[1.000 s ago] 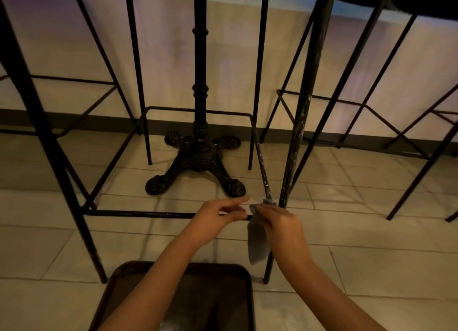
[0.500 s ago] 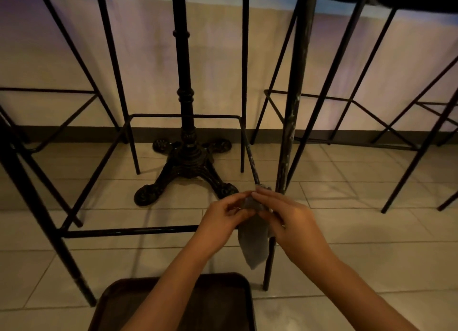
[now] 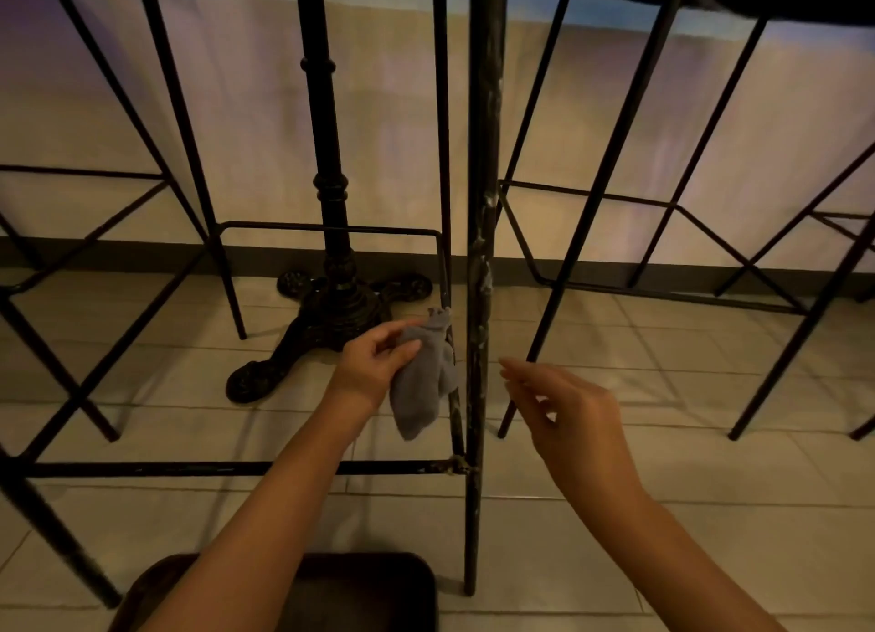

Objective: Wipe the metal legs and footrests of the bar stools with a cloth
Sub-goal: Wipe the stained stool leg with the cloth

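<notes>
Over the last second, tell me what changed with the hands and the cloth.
The right hand let go of the cloth and drew away to the right of the stool leg, fingers open. The left hand took the cloth over and now grips it alone beside the side footrest bar. The stools, table base and tray stayed put.

head cam | low, near floor (image 3: 615,489) | faces forward-down | close to stool legs (image 3: 478,394)
</notes>
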`<state>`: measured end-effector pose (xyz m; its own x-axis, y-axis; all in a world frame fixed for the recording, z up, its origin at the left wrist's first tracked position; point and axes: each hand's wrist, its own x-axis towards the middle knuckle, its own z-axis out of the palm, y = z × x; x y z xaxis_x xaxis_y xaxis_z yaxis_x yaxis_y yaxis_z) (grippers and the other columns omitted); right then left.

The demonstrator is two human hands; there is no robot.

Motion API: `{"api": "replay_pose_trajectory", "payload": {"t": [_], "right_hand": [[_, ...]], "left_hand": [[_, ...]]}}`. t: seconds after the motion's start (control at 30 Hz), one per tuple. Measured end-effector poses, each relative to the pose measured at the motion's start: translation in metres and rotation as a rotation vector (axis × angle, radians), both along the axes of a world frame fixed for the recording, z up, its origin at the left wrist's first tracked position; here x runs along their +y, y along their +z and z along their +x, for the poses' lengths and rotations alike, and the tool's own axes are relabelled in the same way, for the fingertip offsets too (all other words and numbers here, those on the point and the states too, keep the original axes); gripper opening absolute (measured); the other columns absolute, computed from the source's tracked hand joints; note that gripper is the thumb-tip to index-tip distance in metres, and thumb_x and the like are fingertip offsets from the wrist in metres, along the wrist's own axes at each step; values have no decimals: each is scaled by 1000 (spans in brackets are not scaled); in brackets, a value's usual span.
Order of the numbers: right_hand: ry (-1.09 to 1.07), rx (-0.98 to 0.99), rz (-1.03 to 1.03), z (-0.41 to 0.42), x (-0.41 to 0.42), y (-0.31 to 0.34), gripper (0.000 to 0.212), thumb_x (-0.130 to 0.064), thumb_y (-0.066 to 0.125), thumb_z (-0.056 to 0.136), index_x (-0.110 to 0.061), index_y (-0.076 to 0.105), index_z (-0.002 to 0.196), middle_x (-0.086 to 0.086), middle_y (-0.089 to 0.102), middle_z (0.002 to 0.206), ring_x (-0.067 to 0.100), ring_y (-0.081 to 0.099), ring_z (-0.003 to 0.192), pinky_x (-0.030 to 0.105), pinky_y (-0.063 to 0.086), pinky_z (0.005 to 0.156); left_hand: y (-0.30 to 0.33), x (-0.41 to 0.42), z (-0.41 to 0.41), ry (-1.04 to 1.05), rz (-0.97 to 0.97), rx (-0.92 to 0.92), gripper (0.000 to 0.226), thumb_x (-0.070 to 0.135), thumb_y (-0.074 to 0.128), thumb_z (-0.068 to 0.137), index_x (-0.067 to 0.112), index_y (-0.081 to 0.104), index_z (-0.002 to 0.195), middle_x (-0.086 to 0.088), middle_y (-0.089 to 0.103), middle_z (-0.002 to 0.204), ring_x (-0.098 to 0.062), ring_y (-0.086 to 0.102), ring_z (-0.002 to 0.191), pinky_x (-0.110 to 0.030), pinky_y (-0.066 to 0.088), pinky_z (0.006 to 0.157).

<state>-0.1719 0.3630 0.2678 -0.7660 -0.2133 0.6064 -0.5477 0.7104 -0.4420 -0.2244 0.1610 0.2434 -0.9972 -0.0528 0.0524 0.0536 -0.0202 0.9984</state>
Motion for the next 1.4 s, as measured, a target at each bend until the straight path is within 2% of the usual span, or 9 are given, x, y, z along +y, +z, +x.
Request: {"api": "replay_pose_trajectory", "payload": {"t": [0.13,0.37,0.43,0.63,0.73,0.9,1.03,1.17,1.4], "right_hand": [[28,6,33,-27,4,-9,26,-3,68,80,-9,69,105,3,71,91,10,66,73,10,46,68],[8,-43,66,-87,5,-35,35,-10,62,86,-14,60,120,6,60,123,19,60,107,20,38,91],[17,-37,74,-106,4,-38,37,-10,61,87,-13,57,123,9,55,130,23,57,112,24,37,91],[84,-11,80,-140,0,-42,41,-15,59,88,-13,52,128,13,48,136,29,49,121,37,41,97],[85,2,68,-147,1,-46,41,-21,55,88,-13,52,128,13,49,136,29,50,120,36,42,95],[74,7,67,-160,7,-57,43,-19,59,88,-14,51,130,13,50,134,28,51,119,31,39,95],[77,-21,55,-167,7,-66,44,-18,60,87,-13,51,130,14,49,134,28,51,119,29,37,95],[118,-65,41,-174,2,-71,44,-19,57,88,-13,49,131,13,47,136,27,50,120,33,41,97],[168,-86,49,-188,-3,-76,43,-22,52,90,-14,48,132,14,47,137,27,51,119,35,45,97]], "left_hand": [[-3,18,-20,44,-16,36,28,6,52,89,15,57,115,-3,62,111,-9,60,101,-17,52,84],[-10,27,-75,182,-195,16,29,16,54,91,25,54,119,17,55,100,-3,54,101,-11,47,77],[-9,28,-86,236,-213,-10,24,15,54,91,26,56,112,11,57,103,-15,55,107,-28,49,89],[-13,40,-104,253,-293,-19,42,13,55,90,17,47,131,-11,49,134,-23,47,123,-40,42,104],[-13,42,-113,244,-292,-34,44,10,56,89,14,47,132,-11,51,132,-21,49,120,-37,43,103],[-26,44,-133,308,-657,-52,42,16,63,84,16,55,125,-7,40,117,-25,45,115,-26,35,104],[-26,45,-133,377,-921,107,41,11,65,82,19,58,122,-7,32,134,-23,33,118,-25,28,106],[-24,54,-130,290,-772,122,28,2,60,83,7,62,111,-7,54,119,-17,53,112,0,38,84],[-18,53,-137,234,-833,22,38,17,66,81,11,60,118,-2,57,123,-12,50,113,-16,32,92]]}}
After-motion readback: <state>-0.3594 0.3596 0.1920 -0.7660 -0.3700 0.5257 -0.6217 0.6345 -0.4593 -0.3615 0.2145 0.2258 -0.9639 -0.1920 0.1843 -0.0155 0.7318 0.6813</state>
